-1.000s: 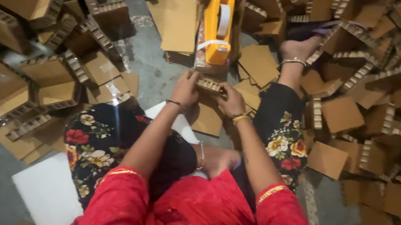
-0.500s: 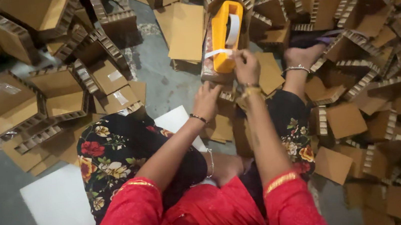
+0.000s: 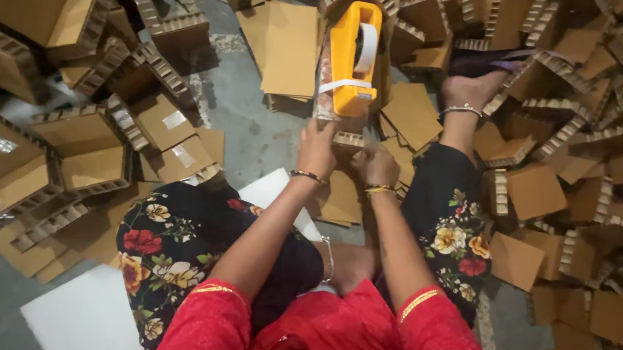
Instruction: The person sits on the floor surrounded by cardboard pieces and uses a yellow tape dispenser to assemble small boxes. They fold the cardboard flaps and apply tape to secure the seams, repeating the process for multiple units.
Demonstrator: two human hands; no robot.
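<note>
Change since half a second ago: right hand [image 3: 377,166] lower now, down off the top of the yellow tape dispenser [image 3: 352,61] and back beside the left hand [image 3: 316,147] at the base of the cardboard piece [image 3: 347,141].
Left hand: closed around the lower left edge of the cardboard piece, fingers curled, bangle at the wrist.
Right hand: closed on the lower right corner of the same piece, knuckles up; fingertips hidden, so depth of grip not clear.
Cardboard piece: small honeycomb-edged board, held upright between both hands, just above the lap and in front of the knees.
Yellow tape dispenser: standing on end directly above the piece, touching its top, clear tape strip across the front.
Handling: board likely light and stiff, honeycomb edges crushable under hard pinching; best held by the flat faces near the bottom corners. Dispenser heavier and top-heavy, hard smooth plastic, best taken by the handle loop; cutting edge not visible.
Surroundings: grey floor [image 3: 244,128] crowded with more cardboard blocks [image 3: 83,158] on every side, flat cardboard sheets [image 3: 289,44] beyond the dispenser, white board [image 3: 83,334] under the left knee.
Posture: seated on the floor, bare foot [image 3: 470,90] stretched out at right.
</note>
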